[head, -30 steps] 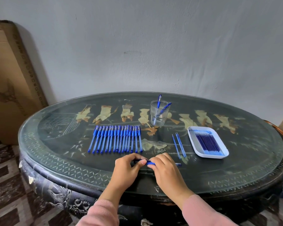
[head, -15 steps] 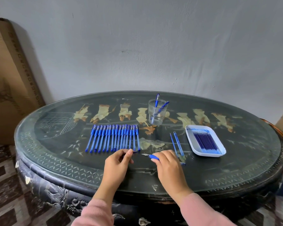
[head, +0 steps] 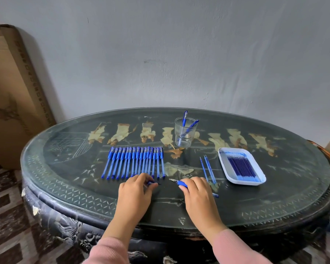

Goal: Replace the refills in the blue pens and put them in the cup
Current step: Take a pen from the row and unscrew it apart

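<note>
Pen [head: 181, 182] in work was low over the near worktop [head: 274, 197], gripped in the right hand [head: 198, 195]. Fingers were curled over the barrel, the metal tip was bare and pointing left, and the back end stuck out to the right of the hand. Left hand [head: 135, 191] was near but apart from the pen, fingertips pinching a small blue piece [head: 151, 182]. Probably the cap; too small to be sure.

Risks, as judged:
- The piece is small and held only at the fingertips. If dropped on the glassy top it could roll under the row [head: 135, 162] or off the near edge.
- The left hand was touching or overlapping the near ends of the row, so a nudge would scatter the pens.
- Loose refills [head: 208, 168] lay just beyond the right hand. A spent one could get mixed with fresh stock and go back into a pen.
- The cup [head: 185, 134] stood beyond the row. A reach across could knock it, and its pens lean.

Counts:
- Pens in hand: one.
- Pens in the cup: two.
- Pens in the row: about fourteen, packed too tight for an exact count.
- Loose refills: two.
- Tray [head: 246, 182]: one, with a bundle of refills, roughly ten, not separable.
- Cup: one.
</note>
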The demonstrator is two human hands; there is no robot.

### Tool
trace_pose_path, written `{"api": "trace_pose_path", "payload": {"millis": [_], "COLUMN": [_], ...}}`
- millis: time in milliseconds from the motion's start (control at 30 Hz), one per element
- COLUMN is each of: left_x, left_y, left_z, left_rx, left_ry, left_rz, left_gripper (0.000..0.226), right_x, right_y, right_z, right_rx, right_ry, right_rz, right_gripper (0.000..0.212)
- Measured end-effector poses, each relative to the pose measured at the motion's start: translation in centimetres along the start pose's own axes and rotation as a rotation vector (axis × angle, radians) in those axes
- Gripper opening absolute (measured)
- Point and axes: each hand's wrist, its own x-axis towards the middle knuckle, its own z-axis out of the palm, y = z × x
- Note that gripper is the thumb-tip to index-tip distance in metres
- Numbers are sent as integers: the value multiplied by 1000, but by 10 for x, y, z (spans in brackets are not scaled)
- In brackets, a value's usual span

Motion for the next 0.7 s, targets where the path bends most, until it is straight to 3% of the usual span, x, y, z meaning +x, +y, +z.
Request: {"api": "trace_pose_path", "payload": {"millis": [300, 567, 700], "left_x": [1, -5, -6], "left_y": [-15, -20, -22], "left_z": [-5, 6, 8], "left_rx": [83, 64, 70], "left_ry": [-49, 21, 19], "left_rz": [-2, -24, -20], "left_gripper": [15, 14, 14], "right_x": [-1, -1, 0], "right_y": [1, 0, 0], "right_z": [4, 1, 1], "right_rx": [0, -2, -17], "right_ry": [-37, -38, -37], "right_rz": [20, 19, 15], "right_gripper": [34, 25, 31]}}
